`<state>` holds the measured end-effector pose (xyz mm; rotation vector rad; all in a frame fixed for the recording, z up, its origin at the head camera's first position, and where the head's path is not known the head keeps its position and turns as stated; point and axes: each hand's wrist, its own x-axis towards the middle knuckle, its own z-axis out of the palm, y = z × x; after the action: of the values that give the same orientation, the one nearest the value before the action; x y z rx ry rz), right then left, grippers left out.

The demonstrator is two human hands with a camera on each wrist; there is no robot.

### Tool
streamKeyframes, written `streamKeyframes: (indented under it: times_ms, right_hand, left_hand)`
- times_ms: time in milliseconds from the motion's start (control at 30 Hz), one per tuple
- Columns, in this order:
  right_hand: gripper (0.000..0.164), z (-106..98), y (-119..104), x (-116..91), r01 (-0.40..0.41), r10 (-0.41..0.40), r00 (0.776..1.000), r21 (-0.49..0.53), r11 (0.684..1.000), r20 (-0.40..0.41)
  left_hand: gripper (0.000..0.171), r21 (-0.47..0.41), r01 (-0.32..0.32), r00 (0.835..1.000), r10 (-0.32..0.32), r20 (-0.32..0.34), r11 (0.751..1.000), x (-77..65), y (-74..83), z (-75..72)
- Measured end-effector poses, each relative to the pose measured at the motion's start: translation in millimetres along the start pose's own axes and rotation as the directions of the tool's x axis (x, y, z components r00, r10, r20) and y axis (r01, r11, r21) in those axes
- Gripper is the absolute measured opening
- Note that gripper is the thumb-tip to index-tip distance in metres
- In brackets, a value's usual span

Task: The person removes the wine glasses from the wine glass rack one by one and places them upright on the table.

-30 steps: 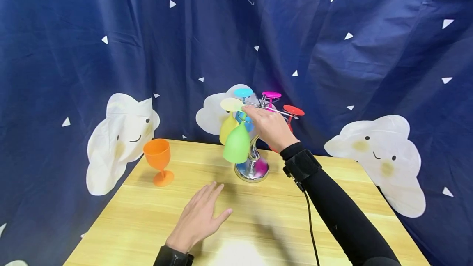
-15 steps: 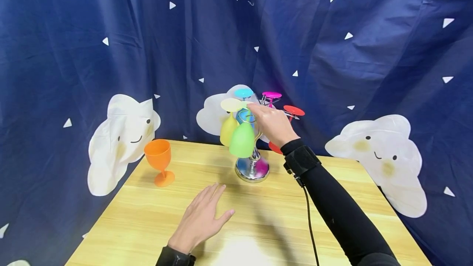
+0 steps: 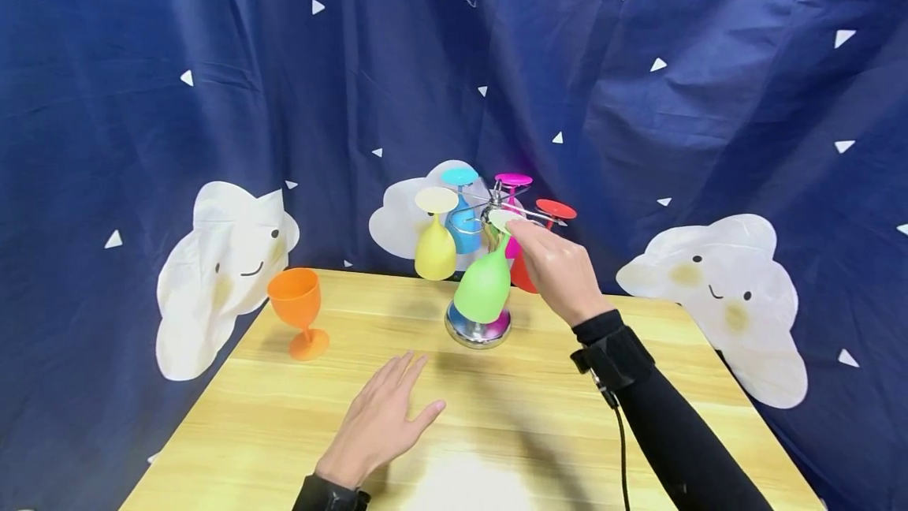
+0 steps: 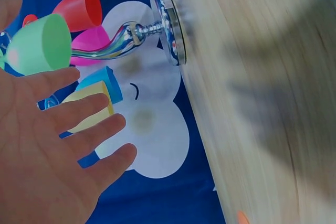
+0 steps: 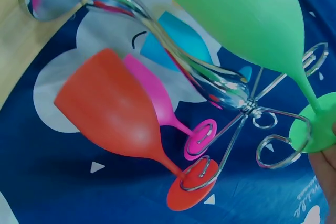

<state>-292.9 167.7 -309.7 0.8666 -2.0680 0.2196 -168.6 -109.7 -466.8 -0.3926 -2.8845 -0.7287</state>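
My right hand (image 3: 556, 270) pinches the foot of a green goblet (image 3: 484, 286), which hangs bowl-down and tilted at the front of a chrome goblet rack (image 3: 477, 331). In the right wrist view, the green goblet's foot (image 5: 321, 124) overlaps a curled wire hook (image 5: 283, 153); whether the stem sits inside it I cannot tell. Yellow (image 3: 435, 251), blue (image 3: 463, 223), magenta (image 3: 513, 180) and red (image 3: 556, 209) goblets hang upside down from the rack. My left hand (image 3: 379, 420) is held over the table, fingers spread, holding nothing.
An orange goblet (image 3: 295, 298) stands upright at the left of the wooden table (image 3: 284, 432). A dark blue curtain (image 3: 397, 61) with cloud prints hangs behind. A black cable (image 3: 623, 448) trails from my right wrist.
My right hand has carried the green goblet rightward and slightly down, away from the wire hook beside the yellow goblet. My left hand stays almost where it was, and the view has shifted slightly.
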Motion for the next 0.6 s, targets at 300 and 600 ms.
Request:
streamKeyframes:
  times_ms: [300, 600]
  right_hand:
    - [0.049, -9, -22, -50, -0.102, 0.115, 0.973, 0.077, 0.992, -0.198]
    - [0.035, 11, -42, -94, -0.514, 0.589, 0.790, 0.340, 0.787, -0.171]
  left_hand:
    - [0.080, 0.007, -0.059, 0.997, 0.059, -0.048, 0.998, -1.1, 4.0, 1.4]
    - [0.084, -0.016, -0.189, 0.951, 0.179, -0.251, 0.982, 3.4, 15.6, -10.9]
